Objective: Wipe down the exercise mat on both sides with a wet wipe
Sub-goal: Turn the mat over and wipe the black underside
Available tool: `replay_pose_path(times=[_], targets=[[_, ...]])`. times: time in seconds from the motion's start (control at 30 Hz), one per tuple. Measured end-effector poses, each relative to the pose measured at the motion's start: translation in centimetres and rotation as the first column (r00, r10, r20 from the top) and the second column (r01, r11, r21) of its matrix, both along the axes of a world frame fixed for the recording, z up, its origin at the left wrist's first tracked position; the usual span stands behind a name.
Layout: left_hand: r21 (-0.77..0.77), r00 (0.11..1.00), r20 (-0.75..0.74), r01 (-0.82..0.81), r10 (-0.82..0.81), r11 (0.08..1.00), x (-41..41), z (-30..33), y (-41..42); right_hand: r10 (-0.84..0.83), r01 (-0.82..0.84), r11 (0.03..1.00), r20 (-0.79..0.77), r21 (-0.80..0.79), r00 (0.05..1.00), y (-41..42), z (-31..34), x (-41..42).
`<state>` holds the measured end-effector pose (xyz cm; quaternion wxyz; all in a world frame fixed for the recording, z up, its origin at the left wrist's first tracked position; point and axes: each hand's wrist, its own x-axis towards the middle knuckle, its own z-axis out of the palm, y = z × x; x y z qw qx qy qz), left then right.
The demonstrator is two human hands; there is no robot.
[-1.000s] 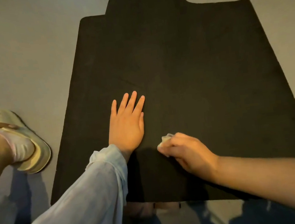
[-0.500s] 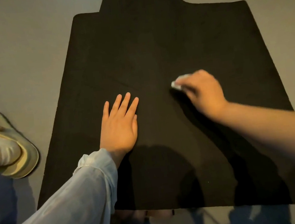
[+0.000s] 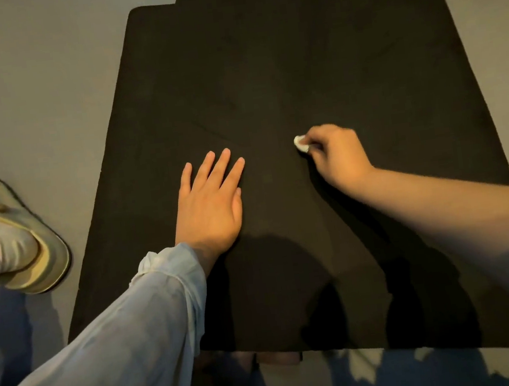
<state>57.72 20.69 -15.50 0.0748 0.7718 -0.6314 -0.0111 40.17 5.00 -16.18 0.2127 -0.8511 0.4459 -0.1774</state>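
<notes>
Black mat [image 3: 311, 67] lies flat on the grey floor [image 3: 24, 76], long axis running away from the person, near edge at the bottom of the view, far end up top where a narrower dark tab sticks out past the far edge. Upper face is plain and dark, with a faint crease line left of centre.

Left hand [image 3: 208, 203] is flat on the mat, palm down, near the middle of its width and toward the near end; fingers [image 3: 222, 164] straight and slightly spread, pointing toward the far end, holding nothing. Pale sleeve [image 3: 121, 347] covers the left forearm and crosses the mat's near-left corner.

Right hand [image 3: 337, 158] is on the mat just right of the left hand, apart from it, fingers curled and pinching a small white wipe [image 3: 301, 143]. The wipe pokes out at the fingertips on the hand's left side and touches the mat surface. Bare right forearm runs in from the right, across the mat's right edge.

On the floor left of the mat: a foot in a pale sock and a cream sandal [image 3: 29, 249], near the mat's left edge but not on it. At the near edge some toes [image 3: 280, 358] show just beside the mat. Arm shadows fall on the near part of the mat. Blue cloth, blurred, at the bottom edge.
</notes>
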Motion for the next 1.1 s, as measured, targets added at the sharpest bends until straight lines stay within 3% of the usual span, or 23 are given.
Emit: replay_pose_path(times=[0.2, 0.33, 0.47, 0.5, 0.57, 0.67, 0.77, 0.87, 0.93, 1.1], targets=[[0.011, 0.999, 0.036, -0.004, 0.004, 1.0, -0.2, 0.0, 0.0, 0.372, -0.372, 0.926, 0.017, 0.066, 0.928, 10.6, 1.7, -3.7], [0.009, 0.999, 0.054, 0.002, -0.003, 1.0, -0.2, -0.2, 0.1, 0.618, -0.617, 0.758, 0.068, 0.213, 0.783, 15.6, 2.9, -6.3], [0.001, 0.999, 0.051, -0.001, 0.001, 1.0, -0.2, -0.3, 0.2, 0.808, -0.804, 0.543, 0.112, 0.243, 0.579, 17.5, 3.5, -7.9], [0.001, 0.999, 0.047, 0.002, -0.002, 1.0, -0.2, -0.3, 0.2, 0.787, -0.8, 0.551, 0.17, 0.237, 0.593, 16.9, 3.8, -7.7], [0.001, 0.999, 0.043, 0.001, -0.001, 1.0, -0.1, -0.3, 0.1, 0.653, -0.699, 0.698, 0.26, 0.157, 0.711, 13.8, 4.5, -6.5], [0.007, 0.999, 0.04, -0.001, 0.0, 1.0, -0.1, -0.2, 0.1, 0.371, -0.361, 0.928, 0.127, -0.093, 0.92, 6.3, 4.7, -3.6], [0.003, 0.999, 0.033, 0.002, -0.002, 1.0, -0.2, -0.2, 0.1, 0.019, -0.006, 0.992, 0.105, -0.123, 0.994, -1.1, 4.5, -0.7], [-0.011, 1.0, 0.02, -0.001, 0.001, 1.0, -0.1, -0.2, 0.1, -0.258, 0.264, 0.963, 0.105, -0.056, 0.961, -5.9, 3.7, 2.1], [-0.013, 1.0, 0.011, 0.001, -0.001, 1.0, 0.0, -0.3, 0.0, -0.268, 0.27, 0.962, 0.062, -0.036, 0.962, -6.3, 3.0, 3.9], [-0.032, 1.0, -0.002, 0.002, -0.002, 0.999, 0.1, -0.5, -0.1, -0.114, 0.116, 0.992, 0.042, -0.04, 0.993, -0.7, 1.6, 3.8]])
